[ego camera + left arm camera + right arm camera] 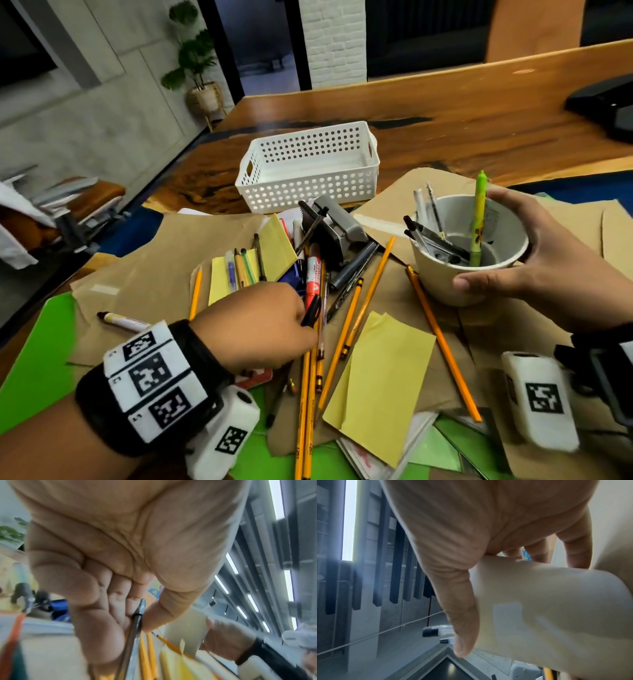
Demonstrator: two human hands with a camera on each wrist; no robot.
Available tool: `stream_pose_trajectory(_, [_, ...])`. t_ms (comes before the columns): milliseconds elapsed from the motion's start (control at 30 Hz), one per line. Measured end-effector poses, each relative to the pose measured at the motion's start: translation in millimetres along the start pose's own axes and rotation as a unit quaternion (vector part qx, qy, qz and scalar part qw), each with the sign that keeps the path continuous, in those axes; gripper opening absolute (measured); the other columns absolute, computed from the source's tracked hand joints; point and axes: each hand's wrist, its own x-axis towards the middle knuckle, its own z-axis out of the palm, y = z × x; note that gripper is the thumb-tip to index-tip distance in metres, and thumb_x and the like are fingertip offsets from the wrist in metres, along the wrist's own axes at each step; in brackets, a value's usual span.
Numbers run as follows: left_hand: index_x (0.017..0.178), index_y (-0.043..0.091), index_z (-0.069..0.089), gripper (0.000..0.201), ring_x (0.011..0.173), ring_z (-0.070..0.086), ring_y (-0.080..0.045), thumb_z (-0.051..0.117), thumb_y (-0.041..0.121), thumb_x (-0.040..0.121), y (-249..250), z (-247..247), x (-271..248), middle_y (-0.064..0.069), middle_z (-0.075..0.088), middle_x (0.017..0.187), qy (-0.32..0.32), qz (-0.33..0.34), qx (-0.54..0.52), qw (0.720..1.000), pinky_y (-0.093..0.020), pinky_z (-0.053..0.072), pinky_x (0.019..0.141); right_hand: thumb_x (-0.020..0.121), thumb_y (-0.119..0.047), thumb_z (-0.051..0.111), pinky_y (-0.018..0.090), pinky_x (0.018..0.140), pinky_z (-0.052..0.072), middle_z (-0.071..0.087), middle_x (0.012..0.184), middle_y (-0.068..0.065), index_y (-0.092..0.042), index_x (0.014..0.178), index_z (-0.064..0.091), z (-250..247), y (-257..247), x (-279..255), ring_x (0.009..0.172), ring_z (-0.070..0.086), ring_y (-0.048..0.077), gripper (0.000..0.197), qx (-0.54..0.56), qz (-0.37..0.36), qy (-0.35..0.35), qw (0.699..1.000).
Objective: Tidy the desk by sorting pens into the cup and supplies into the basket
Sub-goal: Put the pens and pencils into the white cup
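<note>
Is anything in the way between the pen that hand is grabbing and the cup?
Nothing visible blocks it. The left hand pinches a black pen, and the right hand holds the cup nearby; only low clutter lies between.

No word, brand or number can be read in any view. The red marker (313,274) at the middle of the head view carries white print too blurred to make out, and the wrist bands (152,380) at lower left bear only black-and-white square code patterns.

Dim indoor light — wrist views blurred
</note>
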Motion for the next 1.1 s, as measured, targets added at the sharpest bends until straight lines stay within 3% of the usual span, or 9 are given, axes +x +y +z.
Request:
stream_pose_trajectory(267, [0.108,0.023,0.062,0.023,0.062,0.069,-0.015,0.044,0.036,0.104,22,-63,-17,0.012,0.07,0.069,0.12,0.138,-0.339,0.923,-0.036,0.057,0.064,0.041,-0.03,0.094,-0.003,0.076,0.042,0.055,0.103,-0.047,-0.034,0.142,0.04,3,0,-1,0.103,0.054,-0.021,0.115,0.021,-0.001,-0.008,1.0])
stream_pose_trajectory(333, [0.114,0.039,0.061,0.021,0.056,0.059,0.0,0.044,0.042,0.101,33,-71,-15,0.025,0.06,0.063,0.147,0.174,-0.297,0.927,-0.026,0.055,0.061,0.043,-0.024,0.095,-0.003,0.077,0.043,0.055,0.103,-0.047,-0.034,0.14,0.042,3,-1,-2,0.102,0.054,-0.022,0.111,0.017,-0.008,-0.005,1.0])
stream_pose_trajectory(433, [0.129,0.063,0.053,0.034,0.091,0.059,0.017,0.051,0.051,0.098,47,-83,-6,0.037,0.066,0.101,0.163,0.201,-0.147,0.955,-0.015,0.05,0.089,0.039,-0.031,0.097,0.0,0.084,0.045,0.056,0.114,-0.04,-0.039,0.141,0.041,2,-1,-3,0.107,0.054,-0.018,0.116,0.013,-0.011,-0.006,1.0])
stream_pose_trajectory(567, [0.138,0.057,0.05,0.053,0.082,0.056,0.021,0.065,0.031,0.095,60,-99,8,0.026,0.06,0.098,0.119,0.197,-0.095,0.969,-0.01,0.044,0.068,0.036,-0.04,0.097,0.01,0.097,0.043,0.053,0.131,-0.027,-0.04,0.146,0.038,0,0,-3,0.118,0.051,-0.011,0.125,0.004,-0.011,-0.008,1.0])
stream_pose_trajectory(633, [0.137,0.048,0.056,0.054,0.081,0.065,0.011,0.07,0.02,0.092,62,-103,14,0.019,0.066,0.106,0.138,0.214,-0.178,0.951,-0.016,0.052,0.074,0.035,-0.044,0.097,0.016,0.102,0.043,0.053,0.134,-0.025,-0.04,0.147,0.037,-1,2,-3,0.121,0.05,-0.009,0.127,0.0,-0.007,-0.009,1.0])
stream_pose_trajectory(733, [0.132,0.03,0.062,0.048,0.096,0.075,-0.013,0.073,0.009,0.091,61,-100,19,0.003,0.074,0.113,0.156,0.218,-0.346,0.899,-0.04,0.061,0.088,0.036,-0.044,0.095,-0.002,0.089,0.037,0.05,0.127,-0.033,-0.037,0.148,0.036,-1,4,-2,0.111,0.046,-0.025,0.127,0.006,-0.001,-0.006,1.0])
stream_pose_trajectory(900, [0.13,0.018,0.062,0.039,0.096,0.076,-0.018,0.064,0.002,0.095,47,-84,18,-0.004,0.073,0.116,0.136,0.182,-0.426,0.876,-0.031,0.063,0.079,0.035,-0.048,0.094,0.008,0.095,0.039,0.052,0.135,-0.024,-0.039,0.148,0.035,-2,6,-1,0.119,0.048,-0.013,0.127,0.001,0.001,-0.007,1.0])
stream_pose_trajectory(1000, [0.113,0.017,0.069,0.023,0.087,0.077,-0.019,0.067,0.003,0.094,29,-72,18,-0.005,0.076,0.101,0.147,0.141,-0.401,0.893,-0.03,0.063,0.069,0.037,-0.042,0.094,-0.006,0.076,0.039,0.054,0.128,-0.026,-0.038,0.147,0.037,-1,3,-1,0.106,0.049,-0.024,0.125,0.003,0.002,-0.006,1.0])
stream_pose_trajectory(1100, [0.09,0.024,0.072,0.005,0.068,0.074,-0.007,0.072,0.019,0.092,10,-60,20,0.004,0.076,0.079,0.136,0.098,-0.211,0.963,-0.028,0.06,0.061,0.036,-0.041,0.095,-0.003,0.078,0.04,0.055,0.127,-0.026,-0.039,0.146,0.039,1,2,-1,0.107,0.051,-0.022,0.123,0.007,-0.003,-0.006,1.0])
